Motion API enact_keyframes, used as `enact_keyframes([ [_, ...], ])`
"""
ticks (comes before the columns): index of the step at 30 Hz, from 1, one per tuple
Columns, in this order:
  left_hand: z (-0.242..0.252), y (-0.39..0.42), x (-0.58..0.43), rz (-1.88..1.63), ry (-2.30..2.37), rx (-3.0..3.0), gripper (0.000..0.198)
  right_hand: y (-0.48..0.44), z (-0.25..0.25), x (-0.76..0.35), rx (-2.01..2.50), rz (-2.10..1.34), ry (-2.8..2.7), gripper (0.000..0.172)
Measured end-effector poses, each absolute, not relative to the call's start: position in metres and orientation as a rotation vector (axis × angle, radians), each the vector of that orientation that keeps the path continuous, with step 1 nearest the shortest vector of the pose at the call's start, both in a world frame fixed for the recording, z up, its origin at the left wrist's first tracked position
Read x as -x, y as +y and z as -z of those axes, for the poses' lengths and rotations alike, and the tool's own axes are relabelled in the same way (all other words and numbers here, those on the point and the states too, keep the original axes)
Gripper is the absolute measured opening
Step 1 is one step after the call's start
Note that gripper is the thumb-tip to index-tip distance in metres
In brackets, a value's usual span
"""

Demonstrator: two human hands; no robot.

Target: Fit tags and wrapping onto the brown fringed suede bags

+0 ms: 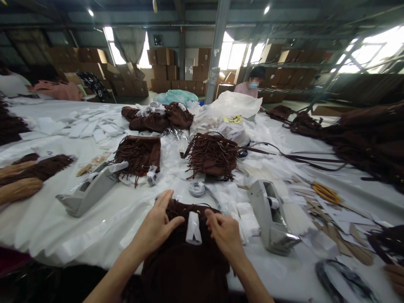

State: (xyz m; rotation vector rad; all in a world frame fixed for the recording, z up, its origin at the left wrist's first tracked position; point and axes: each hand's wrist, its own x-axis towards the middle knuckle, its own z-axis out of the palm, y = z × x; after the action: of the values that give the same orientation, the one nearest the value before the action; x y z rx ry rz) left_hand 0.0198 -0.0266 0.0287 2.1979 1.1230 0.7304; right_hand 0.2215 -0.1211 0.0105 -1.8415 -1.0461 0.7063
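Observation:
A dark brown bag [179, 252] lies at the table's near edge, right in front of me. A white wrapped piece [193, 229] hangs at its top middle, below a gold eyelet. My left hand [159, 225] is at the bag's top left, fingers stretched and thumb apart, gripping nothing. At the top right, my right hand [222, 229] has its fingers pinched together at the bag's edge; its fingertips partly hide what they hold there. Beyond the bag sit a coil of grey ribbon [197, 189] and two fringed brown bags, one left [151, 153] and one right [213, 155].
Grey tape dispensers stand left [91, 189] and right [268, 219]. Orange-handled scissors [326, 192] lie among paper strips at right. Other people's hands show at left [22, 189] and at the right edge [396, 275]. A brown bag pile [372, 139] and white sheets [101, 124] lie farther back.

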Motion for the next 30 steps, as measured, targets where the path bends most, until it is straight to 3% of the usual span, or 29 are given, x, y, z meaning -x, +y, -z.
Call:
enact_keyframes([
  [3,-0.040,-0.004,-0.040,-0.323,0.956,-2.275,0.064,-0.080,-0.024,-0.258,2.168,-0.285,-1.145,0.054],
  [6,-0.038,0.012,-0.049,-0.027,0.851,-2.425,0.041,-0.033,-0.015,-0.274,2.368,-0.303,-1.278,0.044],
  [10,-0.026,0.015,-0.045,0.040,0.867,-2.552,0.018,0.006,0.010,-0.268,2.369,-0.395,-1.289,0.041],
  [12,-0.019,0.007,-0.040,0.013,0.915,-2.612,0.013,0.012,0.016,-0.263,2.307,-0.424,-1.320,0.034],
  [15,-0.011,-0.011,-0.032,-0.110,0.922,-2.820,0.026,0.006,0.009,-0.264,2.154,-0.462,-1.385,0.027],
  [20,-0.013,-0.038,-0.016,-0.582,0.820,-3.044,0.030,-0.032,-0.049,-0.269,1.685,-0.603,-1.432,0.036],
  [23,-0.023,-0.044,-0.010,-0.844,0.797,-3.047,0.033,-0.058,-0.087,-0.259,1.436,-0.734,-1.574,0.030],
  [26,-0.033,-0.048,-0.007,-0.965,0.762,-3.040,0.033,-0.072,-0.097,-0.244,1.528,-0.679,-1.886,0.018],
  [30,-0.045,-0.053,-0.005,-1.078,0.701,-3.044,0.031,-0.076,-0.082,-0.235,1.735,-0.549,-2.073,0.021],
])
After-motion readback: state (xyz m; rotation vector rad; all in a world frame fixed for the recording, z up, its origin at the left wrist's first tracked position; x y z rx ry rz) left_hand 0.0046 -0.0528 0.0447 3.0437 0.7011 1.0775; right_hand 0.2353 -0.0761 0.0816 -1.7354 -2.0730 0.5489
